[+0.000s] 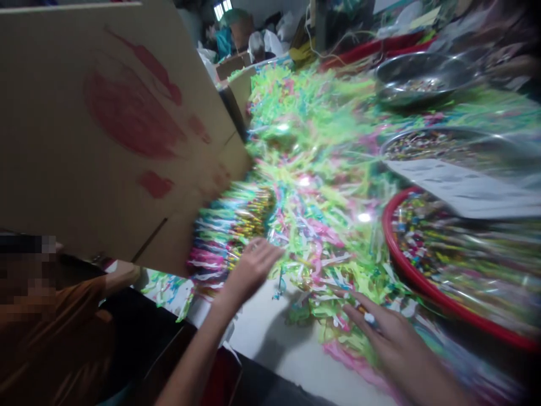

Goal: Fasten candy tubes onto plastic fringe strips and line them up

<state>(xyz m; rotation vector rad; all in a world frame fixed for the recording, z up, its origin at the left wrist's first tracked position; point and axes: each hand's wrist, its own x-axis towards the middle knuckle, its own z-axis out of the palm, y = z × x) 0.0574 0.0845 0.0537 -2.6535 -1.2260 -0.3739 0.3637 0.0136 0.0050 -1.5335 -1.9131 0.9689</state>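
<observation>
A big heap of bright plastic strips [313,169], green, pink, yellow and white, covers the white table [274,338]. My left hand [251,268] reaches forward with its fingers stretched out, touching the near edge of the heap beside a bundle of striped pieces [230,225]. My right hand [380,324] lies low on the strips at the front right, fingers extended; a small coloured piece shows between them. The picture is smeared by motion.
A large cardboard sheet [105,124] with red marks stands at the left. A red-rimmed basin [422,282] of small coloured bits sits at the right, metal bowls [418,76] behind it. A person in an orange top [54,332] is at the lower left.
</observation>
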